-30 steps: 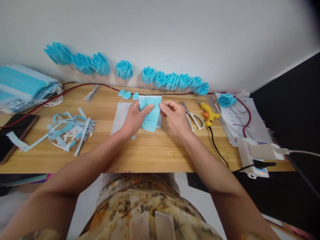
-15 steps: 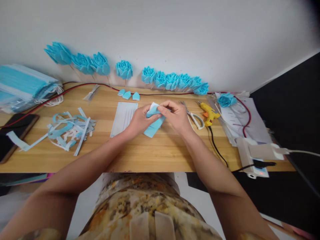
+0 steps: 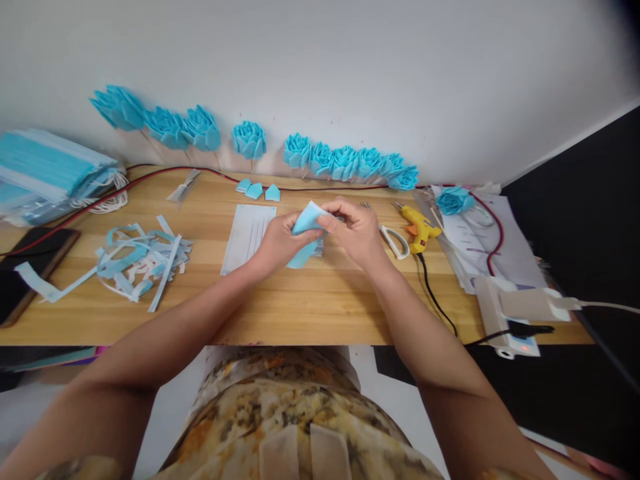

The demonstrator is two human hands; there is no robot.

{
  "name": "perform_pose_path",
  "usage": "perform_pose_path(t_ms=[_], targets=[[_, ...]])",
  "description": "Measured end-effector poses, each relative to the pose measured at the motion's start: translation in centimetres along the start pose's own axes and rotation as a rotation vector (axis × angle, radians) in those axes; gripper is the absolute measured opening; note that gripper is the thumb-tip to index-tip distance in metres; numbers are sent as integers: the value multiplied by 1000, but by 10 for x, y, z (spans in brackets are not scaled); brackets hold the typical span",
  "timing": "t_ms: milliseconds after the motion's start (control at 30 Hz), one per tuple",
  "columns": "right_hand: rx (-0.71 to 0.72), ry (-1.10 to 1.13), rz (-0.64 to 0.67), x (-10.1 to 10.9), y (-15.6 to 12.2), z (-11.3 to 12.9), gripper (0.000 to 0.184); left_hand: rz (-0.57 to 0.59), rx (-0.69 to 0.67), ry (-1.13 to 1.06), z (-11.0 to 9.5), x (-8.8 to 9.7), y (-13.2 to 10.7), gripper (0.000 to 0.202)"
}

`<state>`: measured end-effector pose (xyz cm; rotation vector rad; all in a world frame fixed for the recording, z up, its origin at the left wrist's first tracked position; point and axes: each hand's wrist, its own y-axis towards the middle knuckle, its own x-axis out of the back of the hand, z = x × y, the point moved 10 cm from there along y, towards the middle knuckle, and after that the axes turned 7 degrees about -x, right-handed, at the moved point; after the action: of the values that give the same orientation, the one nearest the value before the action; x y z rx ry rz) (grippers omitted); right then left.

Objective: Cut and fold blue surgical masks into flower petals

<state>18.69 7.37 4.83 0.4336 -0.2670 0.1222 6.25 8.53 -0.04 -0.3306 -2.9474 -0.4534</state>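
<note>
Between my hands is a piece of light blue mask fabric (image 3: pixel 309 217), its upper part folded over. My left hand (image 3: pixel 283 241) pinches it from the left, thumb across the front. My right hand (image 3: pixel 354 229) grips its upper right corner between thumb and fingers. Part of the piece hangs below my left thumb; the fingers behind it are hidden. To the left lies a flat white rectangular sheet with pleat lines (image 3: pixel 247 239). Beyond my hands sit small folded blue pieces with pointed ends (image 3: pixel 273 193). Scissors (image 3: pixel 395 241) lie just right of my right hand, partly covered by it.
Blue fabric flowers (image 3: pixel 249 140) on sticks lean along the wall. A yellow glue gun (image 3: pixel 419 228), papers (image 3: pixel 495 233) and a power strip (image 3: pixel 505 313) are at right. Cut strips (image 3: pixel 140 257), a phone (image 3: pixel 35 267) and packed masks (image 3: pixel 55 167) occupy the left.
The top of the blue fabric has been folded over further, so its white corner is now covered with blue. My right hand has shifted slightly, hiding more of the scissors.
</note>
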Motion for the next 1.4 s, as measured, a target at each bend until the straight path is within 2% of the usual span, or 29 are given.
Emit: perform_pose_path(t_ms=[167, 333, 567, 733, 967, 1200, 1300, 1400], targets=[[5, -132, -48, 4, -2, 9, 22, 39, -76, 47, -8, -3, -1, 28], [4, -203, -158, 22, 0, 8, 22, 76, -93, 18, -15, 3, 1, 31], [34, -195, -312, 55, 6, 3, 20, 94, -34, 9, -5, 9, 5, 33], [39, -162, -377, 69, 7, 3, 19, 135, -22, 84, 2, 7, 6, 30], [24, -152, -416, 76, 7, 2, 26, 169, 12, 103, 8, 8, 8, 33], [-22, -149, -478, 83, 7, -6, 27, 217, -47, 105, 5, 8, 10, 35], [-12, -133, -455, 81, 7, -6, 23, 267, -49, 101, 6, 4, 11, 33], [34, -144, -370, 67, 6, 1, 20, 311, -78, 77, -3, 2, 12, 30]])
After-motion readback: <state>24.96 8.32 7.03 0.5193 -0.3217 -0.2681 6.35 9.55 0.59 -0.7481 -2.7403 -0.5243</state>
